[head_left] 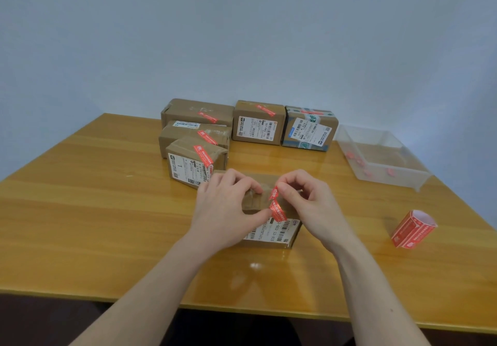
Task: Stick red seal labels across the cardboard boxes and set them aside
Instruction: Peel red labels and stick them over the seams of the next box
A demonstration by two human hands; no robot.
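The box (269, 211) being sealed lies on the desk (94, 211) directly under both hands, with a red label (275, 204) only partly applied across its top. The lower end of the label appears stuck near the front edge; the upper end is raised off the cardboard.

Five sealed boxes (228, 128) are seen beyond the hands, each bearing a red label, so these are judged done and set aside. One box is left in hand: its label is not yet pressed flat, and the box is not yet moved away. No unlabelled box is visible elsewhere.

The left hand (228, 211) is curled over the left part of the box, its thumb tip pressed against the lower part of the label. The right hand (306, 200) pinches the raised upper end of the label between thumb and forefinger.

A label roll (411, 228) stands well to the right of the right hand; a clear tray (382, 157) lies beyond it.
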